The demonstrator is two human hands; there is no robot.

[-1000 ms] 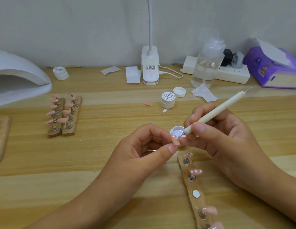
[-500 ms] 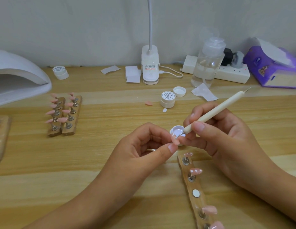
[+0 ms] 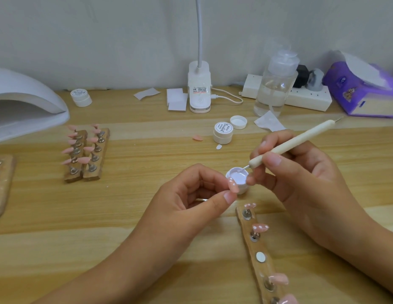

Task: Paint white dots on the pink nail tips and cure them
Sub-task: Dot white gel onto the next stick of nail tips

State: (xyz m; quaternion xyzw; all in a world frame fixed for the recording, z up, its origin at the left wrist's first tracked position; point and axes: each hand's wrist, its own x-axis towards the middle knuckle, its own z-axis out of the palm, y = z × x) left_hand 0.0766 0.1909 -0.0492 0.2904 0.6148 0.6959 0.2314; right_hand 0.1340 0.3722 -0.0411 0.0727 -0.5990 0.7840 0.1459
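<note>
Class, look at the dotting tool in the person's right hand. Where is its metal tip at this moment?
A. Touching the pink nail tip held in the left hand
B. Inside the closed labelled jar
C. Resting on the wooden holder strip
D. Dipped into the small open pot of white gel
D. The right hand holds the dotting tool with its tip down in the open pot of white gel, while the left hand holds the pink nail tip beside it.

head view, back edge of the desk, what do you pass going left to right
White domed curing lamp → small white lidded jar → white paper squares → white clip lamp base → clear plastic pump bottle → white power strip → purple tissue pack
</note>
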